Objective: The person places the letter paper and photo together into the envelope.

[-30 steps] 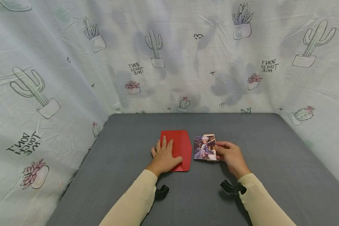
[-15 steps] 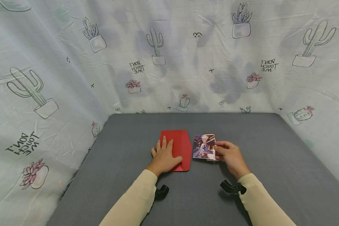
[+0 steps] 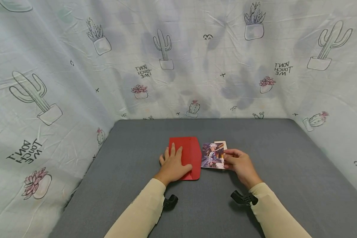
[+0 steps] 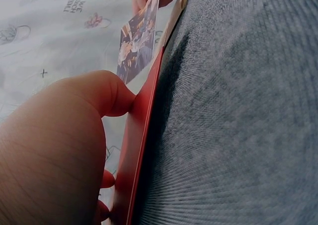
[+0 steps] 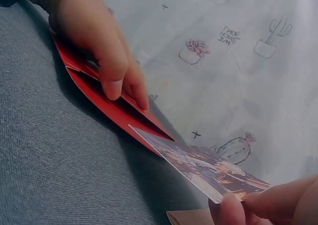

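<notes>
left hand [image 3: 173, 165] lies flat on the red envelope [image 3: 190, 155] at worktop [image 3: 137, 198] centre, fingers straight. right hand [image 3: 239, 163] pinches the card [image 3: 212, 155], its leading corner at the envelope mouth. insertion barely started; card body remains outside. a tan slip [image 3: 221, 143] lies beyond.

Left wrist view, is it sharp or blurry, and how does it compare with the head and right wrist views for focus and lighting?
Left wrist view: the left hand fills the near corner, soft and out of focus; the grey table weave smears toward the edges. Head view: evenly lit and sharp, wide-angle bowing at the sides. Right wrist view: dim, the picture card readable, the right hand blurred at the corner.
</notes>
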`<state>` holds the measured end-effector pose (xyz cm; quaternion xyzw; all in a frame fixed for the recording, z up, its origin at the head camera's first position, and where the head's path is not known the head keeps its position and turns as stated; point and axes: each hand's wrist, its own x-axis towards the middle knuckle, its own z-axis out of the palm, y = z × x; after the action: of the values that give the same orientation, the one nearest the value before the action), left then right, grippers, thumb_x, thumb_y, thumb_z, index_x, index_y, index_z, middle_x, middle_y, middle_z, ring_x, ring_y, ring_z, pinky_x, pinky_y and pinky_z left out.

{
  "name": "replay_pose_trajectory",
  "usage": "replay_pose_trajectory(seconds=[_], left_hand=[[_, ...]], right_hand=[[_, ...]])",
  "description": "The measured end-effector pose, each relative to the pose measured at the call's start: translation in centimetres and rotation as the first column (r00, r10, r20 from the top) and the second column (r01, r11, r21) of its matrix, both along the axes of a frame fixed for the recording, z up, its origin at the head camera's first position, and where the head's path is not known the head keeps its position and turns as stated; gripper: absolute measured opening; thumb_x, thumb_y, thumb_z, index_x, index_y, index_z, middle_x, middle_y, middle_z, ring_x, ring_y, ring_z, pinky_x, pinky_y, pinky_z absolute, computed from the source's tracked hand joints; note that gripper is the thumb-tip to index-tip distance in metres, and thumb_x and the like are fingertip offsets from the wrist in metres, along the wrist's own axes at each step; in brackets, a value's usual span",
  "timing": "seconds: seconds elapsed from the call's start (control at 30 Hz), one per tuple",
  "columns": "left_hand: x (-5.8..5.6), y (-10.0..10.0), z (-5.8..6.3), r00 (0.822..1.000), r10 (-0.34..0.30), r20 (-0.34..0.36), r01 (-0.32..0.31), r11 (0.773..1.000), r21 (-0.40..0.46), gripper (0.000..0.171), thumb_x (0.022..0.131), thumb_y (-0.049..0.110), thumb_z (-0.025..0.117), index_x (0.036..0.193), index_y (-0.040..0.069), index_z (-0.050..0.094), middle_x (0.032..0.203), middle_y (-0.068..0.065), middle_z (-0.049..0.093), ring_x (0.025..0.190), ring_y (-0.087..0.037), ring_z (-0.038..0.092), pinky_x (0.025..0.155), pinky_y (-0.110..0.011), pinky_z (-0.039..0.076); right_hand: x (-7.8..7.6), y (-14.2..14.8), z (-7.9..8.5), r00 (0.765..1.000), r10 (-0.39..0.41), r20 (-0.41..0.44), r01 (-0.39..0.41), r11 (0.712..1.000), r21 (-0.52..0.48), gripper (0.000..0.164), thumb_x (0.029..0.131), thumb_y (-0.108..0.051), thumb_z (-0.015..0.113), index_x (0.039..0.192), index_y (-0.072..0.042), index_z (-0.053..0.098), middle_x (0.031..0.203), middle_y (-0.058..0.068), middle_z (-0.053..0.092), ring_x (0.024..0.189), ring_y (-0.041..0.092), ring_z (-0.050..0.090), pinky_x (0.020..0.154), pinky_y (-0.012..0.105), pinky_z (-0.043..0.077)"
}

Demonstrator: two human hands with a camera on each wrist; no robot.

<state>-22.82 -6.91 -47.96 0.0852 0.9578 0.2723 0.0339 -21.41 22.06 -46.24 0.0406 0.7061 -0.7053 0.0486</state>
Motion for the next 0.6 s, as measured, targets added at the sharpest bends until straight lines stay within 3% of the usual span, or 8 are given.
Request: replay_pose_trajectory(seconds=[0.6], left_hand=[[-0.37,-0.01,0.52,1.0,0.016,0.007,-0.016,1.0,0.018,0.096,0.09,0.051,0.063,0.172,0.012,0.033,0.18,-0.018,0.009,0.161,-0.048,0.005,0.119,-0.075,0.004]], right_hand=[[-0.42,-0.93,0.9,0.999,0.042,0.0,-0.042,0.999,0.012,0.035,0.107,0.001,0.064,0.138,0.016,0.06,0.103,0.013,0.067,0.087,0.018,0.069,0.073,0.029,0.062]])
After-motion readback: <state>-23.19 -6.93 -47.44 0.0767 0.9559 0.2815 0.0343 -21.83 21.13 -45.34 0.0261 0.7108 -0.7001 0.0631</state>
